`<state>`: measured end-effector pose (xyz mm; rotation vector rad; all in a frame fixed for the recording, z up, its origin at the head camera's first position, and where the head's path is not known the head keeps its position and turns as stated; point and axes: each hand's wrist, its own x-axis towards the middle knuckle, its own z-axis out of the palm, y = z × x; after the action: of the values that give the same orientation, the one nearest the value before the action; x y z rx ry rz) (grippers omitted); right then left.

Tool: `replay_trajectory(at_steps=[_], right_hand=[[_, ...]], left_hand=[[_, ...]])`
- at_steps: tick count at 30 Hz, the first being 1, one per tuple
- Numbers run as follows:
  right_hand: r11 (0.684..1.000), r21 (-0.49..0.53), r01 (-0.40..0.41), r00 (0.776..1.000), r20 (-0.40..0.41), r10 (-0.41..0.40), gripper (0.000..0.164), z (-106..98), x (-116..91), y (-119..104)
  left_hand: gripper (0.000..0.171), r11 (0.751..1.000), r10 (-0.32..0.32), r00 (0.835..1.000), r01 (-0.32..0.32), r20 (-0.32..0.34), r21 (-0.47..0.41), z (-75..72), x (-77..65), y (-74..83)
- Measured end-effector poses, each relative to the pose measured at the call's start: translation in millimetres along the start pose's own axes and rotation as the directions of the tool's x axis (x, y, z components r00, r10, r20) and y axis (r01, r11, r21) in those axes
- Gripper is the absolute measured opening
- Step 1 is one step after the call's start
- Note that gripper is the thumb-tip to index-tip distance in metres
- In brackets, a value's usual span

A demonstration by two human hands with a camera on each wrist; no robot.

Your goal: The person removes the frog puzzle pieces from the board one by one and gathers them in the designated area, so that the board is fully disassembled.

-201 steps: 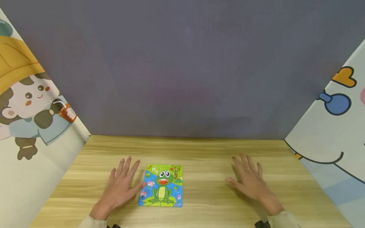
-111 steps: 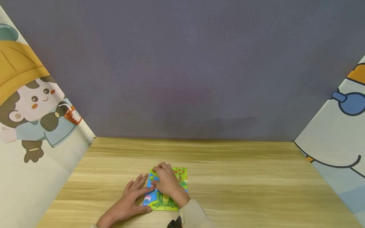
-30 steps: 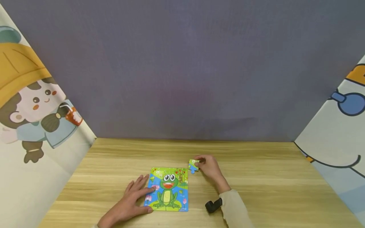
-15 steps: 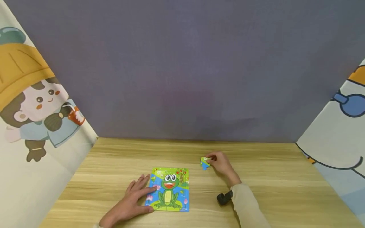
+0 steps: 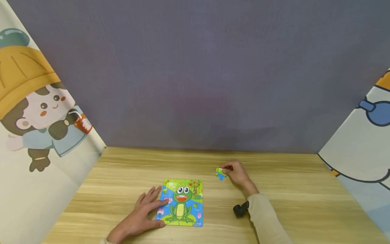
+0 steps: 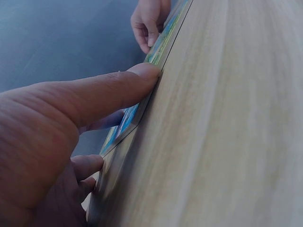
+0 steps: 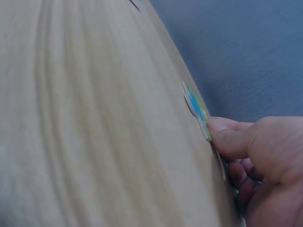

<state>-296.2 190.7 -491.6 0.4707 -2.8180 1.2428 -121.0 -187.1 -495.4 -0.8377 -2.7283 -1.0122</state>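
Note:
A frog jigsaw puzzle [image 5: 181, 206], square and flat, lies on the wooden table left of centre in the head view. My left hand [image 5: 138, 217] rests at its left side with fairly straight fingers. The index fingertip is on the puzzle's left edge and the thumb at its lower left corner; the left wrist view shows the thumb along the edge. Farther right and back, my right hand [image 5: 239, 174] pinches a small puzzle piece [image 5: 220, 173], green and blue with a tab, between thumb and fingers. The piece [image 7: 194, 105] is close over the tabletop in the right wrist view.
The wood-grain table [image 5: 274, 176] ends at a dark grey wall [image 5: 195, 84] behind. Cartoon-printed panels [image 5: 55, 118] flank it on both sides. A black wrist camera [image 5: 240, 209] sits by the right sleeve.
The right hand went from beside the puzzle to its upper left part, then carried the piece off to the right. It has barely moved lately. The left hand has settled against the puzzle's edge.

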Motion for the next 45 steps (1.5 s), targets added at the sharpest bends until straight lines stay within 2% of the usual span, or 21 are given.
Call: replay_trajectory(at_steps=[8, 14, 17, 21, 25, 30, 36, 41, 45], right_hand=[[1.000, -0.010, -0.003, 1.000, -0.009, 0.003, 0.015, 1, 1, 1], [1.000, 0.024, -0.018, 1.000, -0.016, 0.019, 0.015, -1, 0, -1], [1.000, 0.010, -0.005, 0.999, -0.053, 0.005, 0.015, 0, -1, -4], [0.999, -0.025, 0.026, 0.993, -0.119, -0.029, 0.013, 6, -3, -15], [0.999, -0.026, 0.029, 0.991, -0.128, -0.032, 0.013, 17, -9, -34], [0.995, -0.036, 0.088, 0.992, -0.090, -0.091, 0.014, 37, -15, -64], [0.987, -0.037, 0.157, 0.987, 0.020, -0.157, 0.016, 65, -21, -101], [0.975, 0.001, 0.220, 0.966, 0.137, -0.218, 0.016, 84, -24, -120], [0.968, 0.001, 0.251, 0.943, 0.227, -0.245, 0.021, 94, -27, -123]], left_hand=[[0.062, 1.000, -0.012, 1.000, 0.012, 0.004, -0.009, -1.0, -0.5, 0.8], [0.063, 0.998, -0.051, 0.998, 0.052, 0.031, -0.031, -1.8, -0.2, 2.3], [0.064, 0.996, -0.080, 0.996, 0.081, 0.046, -0.021, -3.2, 1.2, 4.2], [0.065, 0.993, -0.118, 0.991, 0.118, 0.060, -0.004, -6.2, 4.3, 8.9], [0.067, 0.990, -0.139, 0.988, 0.138, 0.071, 0.022, -6.8, 7.8, 16.5], [0.070, 0.988, -0.149, 0.982, 0.145, 0.113, 0.044, -3.2, 13.5, 27.1], [0.068, 0.988, -0.150, 0.978, 0.143, 0.147, 0.054, 3.7, 16.5, 34.1], [0.067, 0.987, -0.160, 0.974, 0.153, 0.157, 0.056, 5.3, 17.4, 35.2], [0.067, 0.988, -0.153, 0.974, 0.147, 0.164, 0.050, 7.0, 18.3, 35.5]])
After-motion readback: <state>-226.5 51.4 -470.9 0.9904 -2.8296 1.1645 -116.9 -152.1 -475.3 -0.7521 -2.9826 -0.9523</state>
